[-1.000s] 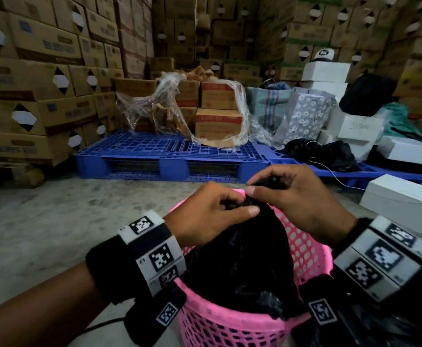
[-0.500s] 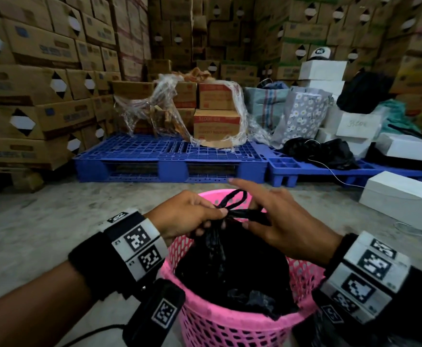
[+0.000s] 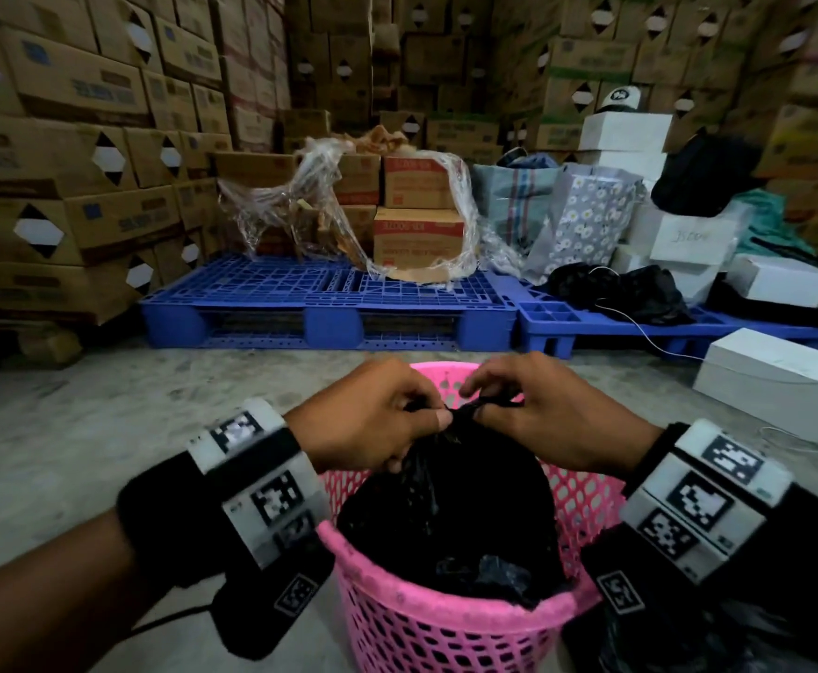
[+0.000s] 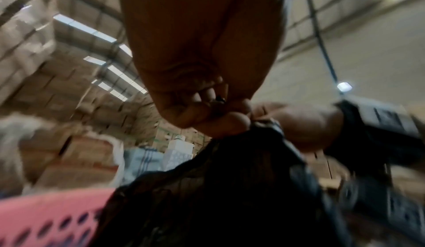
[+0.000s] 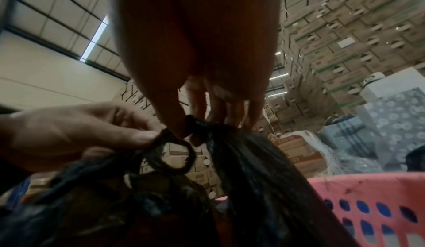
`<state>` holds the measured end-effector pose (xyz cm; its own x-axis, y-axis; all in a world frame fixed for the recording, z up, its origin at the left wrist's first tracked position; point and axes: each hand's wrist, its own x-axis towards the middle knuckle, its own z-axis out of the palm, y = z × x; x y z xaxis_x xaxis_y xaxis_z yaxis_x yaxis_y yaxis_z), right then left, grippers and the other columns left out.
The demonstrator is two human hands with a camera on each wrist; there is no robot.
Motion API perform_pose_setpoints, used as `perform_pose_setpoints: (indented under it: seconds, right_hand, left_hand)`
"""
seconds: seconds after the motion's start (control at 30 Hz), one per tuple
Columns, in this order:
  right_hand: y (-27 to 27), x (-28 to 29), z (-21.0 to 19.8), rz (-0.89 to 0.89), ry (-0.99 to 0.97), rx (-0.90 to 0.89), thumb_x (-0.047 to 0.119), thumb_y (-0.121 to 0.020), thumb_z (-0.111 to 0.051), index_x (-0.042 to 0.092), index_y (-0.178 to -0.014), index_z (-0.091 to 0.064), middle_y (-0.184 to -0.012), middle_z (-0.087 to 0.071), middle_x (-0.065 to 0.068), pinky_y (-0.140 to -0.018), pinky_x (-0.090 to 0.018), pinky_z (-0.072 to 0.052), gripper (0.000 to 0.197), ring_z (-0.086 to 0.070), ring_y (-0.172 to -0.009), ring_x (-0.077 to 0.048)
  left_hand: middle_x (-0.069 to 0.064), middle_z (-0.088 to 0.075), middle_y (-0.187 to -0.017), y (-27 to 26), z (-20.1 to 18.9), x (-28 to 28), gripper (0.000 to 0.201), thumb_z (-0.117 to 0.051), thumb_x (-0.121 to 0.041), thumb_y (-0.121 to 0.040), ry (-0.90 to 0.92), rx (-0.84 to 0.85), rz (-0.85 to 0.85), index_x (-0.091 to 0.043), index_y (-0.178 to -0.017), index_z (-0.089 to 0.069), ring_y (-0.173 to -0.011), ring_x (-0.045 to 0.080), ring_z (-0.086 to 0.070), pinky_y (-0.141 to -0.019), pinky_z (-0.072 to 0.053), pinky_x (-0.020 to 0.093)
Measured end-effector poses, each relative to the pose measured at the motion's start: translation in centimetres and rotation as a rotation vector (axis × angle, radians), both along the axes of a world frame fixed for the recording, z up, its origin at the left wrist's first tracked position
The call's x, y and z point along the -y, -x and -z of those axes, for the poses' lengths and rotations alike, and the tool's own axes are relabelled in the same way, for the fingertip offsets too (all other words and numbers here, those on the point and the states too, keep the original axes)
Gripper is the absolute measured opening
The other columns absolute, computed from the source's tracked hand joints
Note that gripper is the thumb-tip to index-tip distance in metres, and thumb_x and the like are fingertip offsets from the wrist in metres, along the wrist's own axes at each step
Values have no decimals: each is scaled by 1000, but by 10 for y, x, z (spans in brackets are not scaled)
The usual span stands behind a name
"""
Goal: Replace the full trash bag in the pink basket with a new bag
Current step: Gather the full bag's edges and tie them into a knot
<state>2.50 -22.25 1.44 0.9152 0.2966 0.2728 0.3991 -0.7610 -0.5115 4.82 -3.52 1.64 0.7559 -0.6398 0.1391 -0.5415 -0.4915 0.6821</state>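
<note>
A full black trash bag point(image 3: 451, 497) stands in the pink basket point(image 3: 446, 624) on the concrete floor, its top gathered to a neck. My left hand point(image 3: 378, 420) pinches one twisted strip of the bag's top. Close beside it, my right hand point(image 3: 543, 420) pinches the other strip. In the right wrist view the trash bag point(image 5: 253, 187) shows a small loop of twisted plastic between my right hand point(image 5: 184, 123) and the left hand point(image 5: 92, 132). The left wrist view is blurred; my left hand point(image 4: 218, 114) grips the trash bag point(image 4: 218, 187) above the pink basket point(image 4: 46, 218).
Blue pallets point(image 3: 329, 303) lie just beyond the basket, carrying wrapped cartons point(image 3: 417, 221) and bags. A white box point(image 3: 781, 381) sits on the floor to the right. Tall stacks of cardboard boxes point(image 3: 81, 162) wall the left and back. More black plastic point(image 3: 688, 643) lies at bottom right.
Both hands have come closer together at the bag's neck. The wide loop held up half a second ago is drawn down small between the fingers.
</note>
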Motion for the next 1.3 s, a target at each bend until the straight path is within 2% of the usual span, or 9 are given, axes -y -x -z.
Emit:
perform_pose_setpoints:
  seconds: [0.17,0.33,0.43,0.63,0.73,0.83,1.07,1.17,1.3]
  right_hand:
    - [19,-2,5,-24,-16,325,18,-76,-63,20,-85,-56,-85,-59,1,-73,-31,-44,11,-55,-82,-15]
    - [31,-7,12,-84,101,331,41,-76,-61,21,-90,-57,-87,-55,4,-70,-30,-44,25,-52,-80,-13]
    - [25,-9,11,-95,67,343,31,-83,-62,19,-77,-57,-82,-53,0,-64,-30,-41,14,-51,-74,-15]
    - [19,30,3,-157,-31,99,35,-85,-55,9,-70,-61,-79,-62,-10,-67,-30,-48,31,-59,-75,-17]
    - [20,74,12,-84,88,-20,50,-83,-52,21,-65,-64,-72,-61,-1,-60,-12,-39,36,-56,-68,-8]
    - [30,105,27,-11,159,-151,53,-78,-55,34,-59,-65,-76,-62,3,-60,-12,-36,28,-56,-68,-2]
    - [38,135,43,5,216,-159,92,-52,-32,26,-60,-64,-77,-61,6,-57,-16,-41,75,-57,-64,-9]
    - [37,136,41,64,230,-68,94,-50,-26,24,-62,-62,-82,-61,7,-53,-17,-39,80,-57,-63,-10]
    - [39,104,6,6,93,87,78,-66,-46,26,-57,-65,-59,-67,6,-47,-20,-46,57,-59,-50,-7]
  left_hand:
    - [-8,-37,-41,-11,2,-5,18,-46,-12,-94,337,-562,39,-3,-80,-52,-37,6,-38,-41,-32,16]
    - [-8,-39,-40,-15,7,-4,24,-43,-11,-93,441,-661,58,-8,-71,-50,-37,5,-38,-40,-32,13]
    - [-6,-43,-40,-12,8,-1,22,-44,-13,-93,434,-656,82,-8,-73,-51,-37,6,-42,-41,-34,14]
    - [-1,-52,-38,-23,6,-26,14,-50,-10,-91,208,-262,-5,1,-96,-57,-34,11,-46,-39,-30,20]
    - [1,-55,-36,-30,19,-52,14,-55,-15,-90,-67,-1,-61,-14,-76,-57,-34,14,-48,-44,-41,25]
    - [-6,-54,-43,-31,34,-68,34,-60,-25,-86,-382,253,-110,-30,-57,-44,-42,6,-48,-51,-40,30]
    - [-10,-39,-63,-25,47,-84,34,-51,-37,-88,-554,438,-198,-35,-61,-32,-80,27,-54,-60,-33,34]
    - [-10,-40,-56,-23,43,-78,32,-49,-33,-91,-468,368,-239,-29,-62,-39,-62,17,-53,-54,-33,32]
    - [-3,-41,-31,-27,24,-57,37,-43,-11,-95,146,-192,-275,-8,-59,-48,-26,8,-38,-32,-28,18]
